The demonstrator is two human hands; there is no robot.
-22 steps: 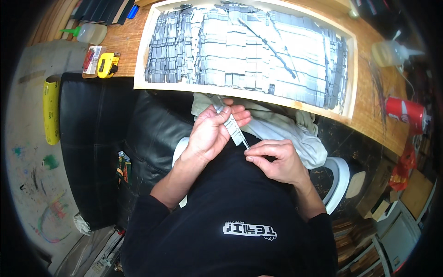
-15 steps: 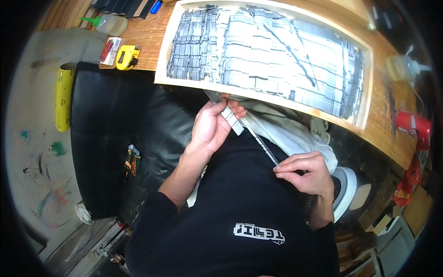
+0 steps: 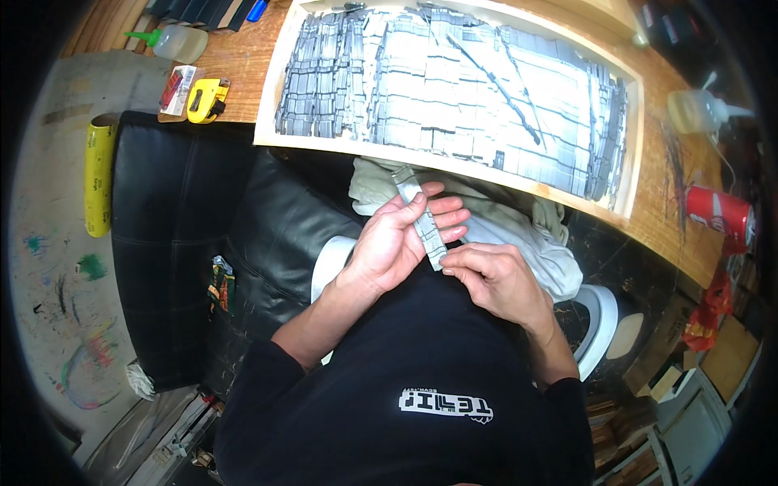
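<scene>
My left hand [image 3: 385,249] is palm up, its thumb pressing a flat grey strip [image 3: 420,212] marked with dark cross lines against the fingers, which are loosely spread. The strip slants down toward my right hand [image 3: 504,283]. With thumb and forefinger closed, that hand pinches the strip's lower end. Whether a separate thin strip is in the pinch cannot be made out. Just beyond both hands stands a shallow wooden tray [image 3: 381,152] packed with rows of grey and whitish strips. A loose dark thin strip [image 3: 496,81] lies slantwise on top of them.
The tray rests on a wooden table [image 3: 235,69]. A yellow tape measure [image 3: 208,100], a small box [image 3: 177,89] and a glue bottle [image 3: 180,44] sit at its left; a second bottle [image 3: 695,111] and a red can [image 3: 720,217] at its right. A pale cloth [image 3: 519,243] hangs below the tray.
My right hand has come up and left to the strip's lower end. The thin dark strip that stretched between the hands no longer shows apart. My left hand has turned more palm up.
</scene>
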